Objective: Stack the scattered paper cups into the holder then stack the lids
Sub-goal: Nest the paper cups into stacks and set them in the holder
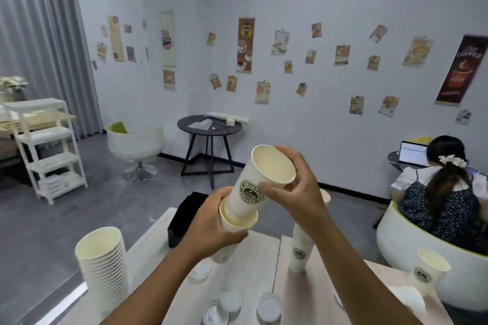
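The room had pale walls with many small coffee posters (245,45), a grey floor, a round dark table (209,124) by the corner and a white shelf rack (50,150) at the left; at the right a person sat in a white tub chair (422,266) facing a laptop (413,153). The light wooden table (253,280) under the hands was cut off by the lower edge, and the lids (268,307) lying on it were blurred, so their number was hard to tell. A black holder (184,216) stood at the far edge of the table, partly hidden behind the left hand (211,229). This hand was curled round a lower cup (232,223), of which only the rim showed. The right hand (293,187) pinched the upper cup (261,182) near its rim, tilted, its base sitting inside the lower cup; it was white with a green round coffee logo and a cream inside. A tall stack of cups (104,269) stood at the left edge of the table. Another cup stack (301,250) stood behind the right forearm, partly hidden, and a single cup (429,268) stood near the right edge. Between the stacks the middle of the table lay open.
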Tool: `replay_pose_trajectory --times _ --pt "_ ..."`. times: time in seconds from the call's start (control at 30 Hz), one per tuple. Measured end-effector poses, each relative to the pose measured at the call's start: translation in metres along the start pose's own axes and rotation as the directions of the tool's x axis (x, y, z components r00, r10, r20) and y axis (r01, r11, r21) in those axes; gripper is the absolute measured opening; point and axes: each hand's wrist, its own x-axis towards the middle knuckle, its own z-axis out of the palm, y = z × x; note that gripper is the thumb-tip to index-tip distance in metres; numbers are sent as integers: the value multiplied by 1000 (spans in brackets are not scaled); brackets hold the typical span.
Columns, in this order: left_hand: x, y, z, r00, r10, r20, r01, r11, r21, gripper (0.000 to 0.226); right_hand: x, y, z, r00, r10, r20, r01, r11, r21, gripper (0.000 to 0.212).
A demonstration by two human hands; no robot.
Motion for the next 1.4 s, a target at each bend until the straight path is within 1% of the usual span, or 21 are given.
replay_pose_trajectory --times 0.17,0.27,0.33,0.43,0.53,0.67,0.73,0.87,0.97,1.03,1.23,1.4 --pt "-10 -4 -57 996 -47 -77 45 999 -28 91 6 -1 70 991 11 130 -6 999 -37 82" --pt "-18 -8 -85 990 -44 -136 43 999 -3 94 8 3 106 979 32 201 -24 999 -40 83" --pt "-24 -14 -101 988 -45 -150 46 999 5 99 9 6 127 970 39 242 -27 998 -53 85" --pt "-32 -21 -122 981 -40 -192 46 999 27 102 9 8 155 954 38 298 -13 996 -83 87" --pt "-38 -22 -142 967 -37 -250 48 998 38 99 11 8 179 940 32 339 4 994 -105 90" --pt "-42 -25 -176 949 -47 -313 65 997 48 104 17 1 206 919 13 393 19 997 -77 93" --pt "-44 -23 -194 938 -51 -344 80 994 69 105 22 -5 219 911 1 412 23 998 -53 92" --pt "-48 -21 -224 918 -48 -393 100 988 113 94 28 -14 245 898 -23 440 18 1000 15 84" --pt "-52 -23 -240 904 -72 -420 129 986 109 87 30 -17 264 891 -29 452 -3 998 70 76" --pt "-57 -26 -248 899 -97 -428 153 983 97 87 30 -15 275 889 -26 457 -20 995 97 73" --pt "-73 -43 -254 884 -141 -446 208 973 104 86 27 1 297 872 18 489 -73 993 94 73" --pt "-71 -54 -243 877 -171 -448 233 968 87 82 26 18 296 873 51 485 -110 990 92 74"
